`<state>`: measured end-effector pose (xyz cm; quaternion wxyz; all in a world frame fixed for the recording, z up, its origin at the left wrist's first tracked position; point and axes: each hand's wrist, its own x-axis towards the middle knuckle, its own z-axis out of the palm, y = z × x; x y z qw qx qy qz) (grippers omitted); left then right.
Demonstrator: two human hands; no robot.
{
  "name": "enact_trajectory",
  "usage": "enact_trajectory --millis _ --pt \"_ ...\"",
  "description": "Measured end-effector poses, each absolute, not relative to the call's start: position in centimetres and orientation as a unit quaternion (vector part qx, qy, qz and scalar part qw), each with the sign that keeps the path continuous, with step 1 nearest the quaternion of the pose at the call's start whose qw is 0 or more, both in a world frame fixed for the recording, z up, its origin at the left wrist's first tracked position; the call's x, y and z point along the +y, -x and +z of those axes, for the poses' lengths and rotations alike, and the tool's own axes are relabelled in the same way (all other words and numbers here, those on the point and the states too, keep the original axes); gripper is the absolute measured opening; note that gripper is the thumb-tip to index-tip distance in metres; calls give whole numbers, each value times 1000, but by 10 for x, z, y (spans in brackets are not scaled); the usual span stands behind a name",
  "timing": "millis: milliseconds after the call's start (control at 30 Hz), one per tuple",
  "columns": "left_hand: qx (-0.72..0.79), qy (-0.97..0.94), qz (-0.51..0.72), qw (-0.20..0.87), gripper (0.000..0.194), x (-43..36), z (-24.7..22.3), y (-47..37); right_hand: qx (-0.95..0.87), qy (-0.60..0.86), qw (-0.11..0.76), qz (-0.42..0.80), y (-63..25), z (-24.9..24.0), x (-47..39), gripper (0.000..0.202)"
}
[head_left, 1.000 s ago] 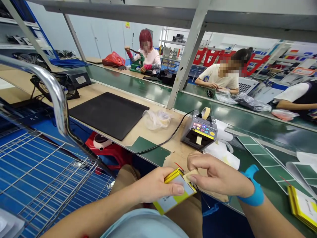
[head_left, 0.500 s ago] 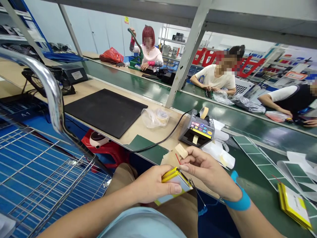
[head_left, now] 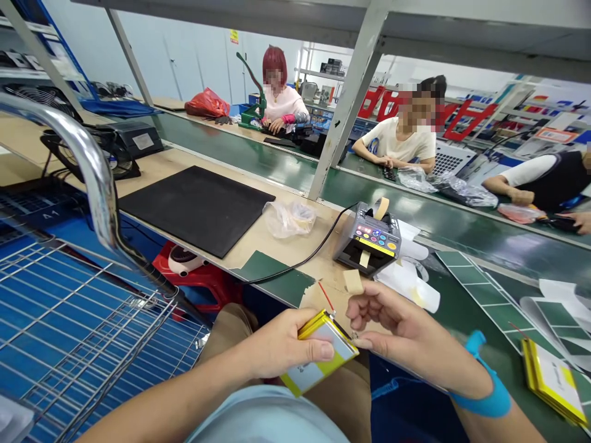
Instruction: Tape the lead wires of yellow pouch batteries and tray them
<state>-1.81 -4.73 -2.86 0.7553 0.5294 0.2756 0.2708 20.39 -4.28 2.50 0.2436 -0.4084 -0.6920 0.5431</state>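
Note:
My left hand point(head_left: 290, 347) is wrapped round a yellow-edged battery pack point(head_left: 318, 364), its thumb across the silver face. From the pack's top end a red wire point(head_left: 325, 296) sticks up. My right hand point(head_left: 392, 326) is at the pack's right corner, its fingers curled, with thumb and fingertips near the wire end. A short piece of tan tape point(head_left: 353, 281) clings at the index finger of my right hand. Beyond the hands stands a tape dispenser point(head_left: 369, 240) with a strip of tape sticking out of its front.
On the bench lie a black mat point(head_left: 198, 206), a plastic bag point(head_left: 290, 219) and green label sheets point(head_left: 480, 295). Another battery stack point(head_left: 554, 381) rests at the right. A chrome-handled wire cart point(head_left: 96, 184) stands at the left. Three people sit across the bench.
My right hand has shifted to the right and down along the pack's end. The red wire now leans left, free of the fingers. Across the bench, one person has let go of the green press lever.

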Motion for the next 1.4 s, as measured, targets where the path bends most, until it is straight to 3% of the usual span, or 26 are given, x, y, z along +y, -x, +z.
enact_trajectory --millis 67,200,333,1233,1400 --pt "280 -523 263 761 45 -48 -29 18 -733 431 218 479 -206 37 -39 20" --pt "295 -514 237 770 47 -49 -31 17 -812 387 129 418 -205 56 -26 33" --pt "283 -521 232 771 44 -49 -31 16 -864 326 74 377 -195 60 -19 28" --pt "300 -569 211 736 31 -49 -20 12 -900 320 68 287 -184 57 -21 28" --pt "323 -624 224 675 29 -51 -20 12 -910 334 66 235 -180 61 -24 29"
